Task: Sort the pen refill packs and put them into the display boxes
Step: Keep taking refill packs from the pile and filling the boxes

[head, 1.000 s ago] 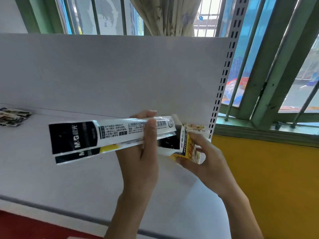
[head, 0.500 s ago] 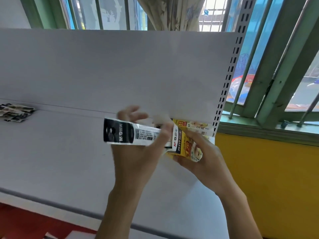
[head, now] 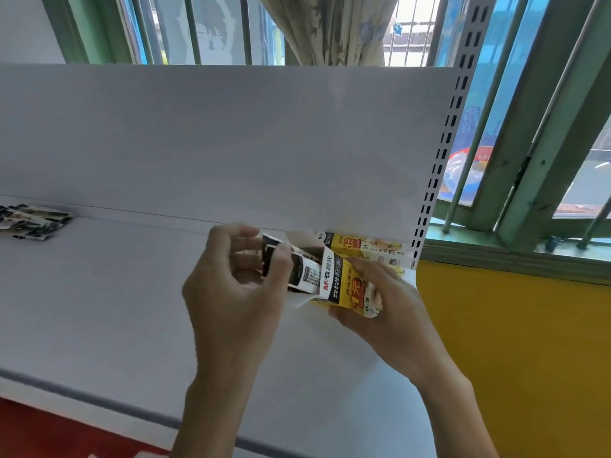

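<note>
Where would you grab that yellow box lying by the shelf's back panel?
Probably from above and in front, pinching the long front and top faces near the middle: the yellow box lies lengthwise along the back panel, so its rear side seems out of reach.

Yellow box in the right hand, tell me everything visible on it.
The display box is a cardboard carton, yellow with red print, a black-and-white M&G band at its open end and a white flap hanging there. It lies tilted, mouth toward the left, gripped by the right hand. Black-and-white refill packs stick partly out of it, pinched by the left hand.
</note>
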Available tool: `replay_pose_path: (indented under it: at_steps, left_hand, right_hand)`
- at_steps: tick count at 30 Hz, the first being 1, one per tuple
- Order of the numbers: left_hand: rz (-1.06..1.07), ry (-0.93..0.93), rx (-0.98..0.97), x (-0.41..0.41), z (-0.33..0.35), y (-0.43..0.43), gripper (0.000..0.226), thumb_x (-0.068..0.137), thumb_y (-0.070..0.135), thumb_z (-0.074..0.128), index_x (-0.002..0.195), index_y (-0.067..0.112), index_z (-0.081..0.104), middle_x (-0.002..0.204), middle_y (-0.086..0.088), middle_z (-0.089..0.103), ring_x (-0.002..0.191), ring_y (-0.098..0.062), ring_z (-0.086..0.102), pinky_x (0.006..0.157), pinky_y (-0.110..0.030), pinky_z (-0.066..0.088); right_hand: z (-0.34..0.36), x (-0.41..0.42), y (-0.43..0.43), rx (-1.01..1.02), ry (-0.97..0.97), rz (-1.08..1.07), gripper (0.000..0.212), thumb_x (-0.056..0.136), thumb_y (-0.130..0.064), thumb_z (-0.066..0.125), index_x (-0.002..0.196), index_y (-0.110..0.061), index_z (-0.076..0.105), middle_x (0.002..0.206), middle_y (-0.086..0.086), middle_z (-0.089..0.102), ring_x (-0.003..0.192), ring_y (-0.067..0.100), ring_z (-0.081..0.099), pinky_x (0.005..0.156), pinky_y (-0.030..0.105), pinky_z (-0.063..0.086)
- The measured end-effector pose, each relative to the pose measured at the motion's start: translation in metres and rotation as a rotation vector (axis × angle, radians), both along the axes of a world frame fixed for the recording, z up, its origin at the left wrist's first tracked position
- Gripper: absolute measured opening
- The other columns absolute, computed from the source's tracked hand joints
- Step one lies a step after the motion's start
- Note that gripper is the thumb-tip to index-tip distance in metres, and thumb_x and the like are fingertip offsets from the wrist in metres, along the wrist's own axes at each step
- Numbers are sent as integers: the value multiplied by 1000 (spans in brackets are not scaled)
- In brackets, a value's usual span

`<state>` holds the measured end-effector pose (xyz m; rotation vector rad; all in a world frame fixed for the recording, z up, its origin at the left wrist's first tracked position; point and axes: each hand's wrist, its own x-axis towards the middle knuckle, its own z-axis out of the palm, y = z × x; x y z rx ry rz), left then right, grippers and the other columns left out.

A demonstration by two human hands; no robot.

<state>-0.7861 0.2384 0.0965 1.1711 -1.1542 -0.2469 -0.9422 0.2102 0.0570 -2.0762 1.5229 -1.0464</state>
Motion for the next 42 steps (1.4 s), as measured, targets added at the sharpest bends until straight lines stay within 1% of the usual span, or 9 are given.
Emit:
replay_pose_path:
  at_steps: [6,9,12,20,27,29,32,35,42]
  left_hand:
    - [-96,-314,116,0,-11,-9,25,80,13,66,70,35,60,72,26,62,71,5,65,56,-13,53]
    - [-205,-222,182,1,-15,-11,13,81,20,64,77,32,64,80,14,69,76,-5,69,58,-26,58]
    - [-222,59,152,-1,-11,-7,4,80,22,67,83,23,65,80,4,71,73,-4,69,52,-18,53]
    - [-148,-6,61,-7,-17,-3,11,78,15,70,72,24,65,74,10,71,70,-1,69,54,-16,54]
    - [-307,-1,321,-3,-22,-12,10,88,24,56,84,26,65,85,2,72,75,-3,69,56,-12,51]
    - [-451,57,435,-4,-24,-21,25,93,35,40,93,25,63,93,-2,69,83,-7,68,59,-9,49]
    - [-469,141,566,-6,-21,-33,26,98,16,40,85,26,59,85,0,58,98,-11,63,64,-11,48]
    - [-519,58,539,-7,-26,-26,30,94,10,45,84,28,66,95,-2,60,78,4,62,56,-4,43]
    - [-194,-149,388,7,-57,-38,17,89,11,55,101,22,62,108,3,55,83,3,56,63,2,40]
  right_hand:
    - [-1,9,2,-62,65,3,61,75,-30,74,129,-34,45,116,-28,42,118,4,41,104,36,37]
    - [-2,9,1,-82,95,-24,60,77,-33,71,130,-36,42,128,-21,45,118,2,38,104,31,35]
    - [-2,7,1,-72,81,-40,60,79,-33,69,131,-36,41,130,-20,44,114,-2,33,103,28,33]
    - [-1,8,3,-130,180,-82,60,80,-36,67,134,-33,41,135,-16,43,127,8,34,104,28,25]
    - [-6,4,2,-227,324,-204,62,64,-32,81,121,-28,57,117,-7,62,113,22,53,89,39,37]
    - [-2,4,3,-201,351,-193,63,74,-36,73,131,-33,46,128,-13,52,123,15,42,99,37,32]
    - [-3,0,2,-147,313,-152,62,83,-39,61,138,-38,32,137,-18,40,130,7,27,105,30,22]
    - [-4,2,0,-127,335,-163,61,84,-40,59,138,-40,31,137,-19,40,129,8,27,106,31,21]
    - [-15,10,-26,-84,346,-234,59,83,-39,60,135,-37,34,132,-13,37,125,11,32,105,34,23]
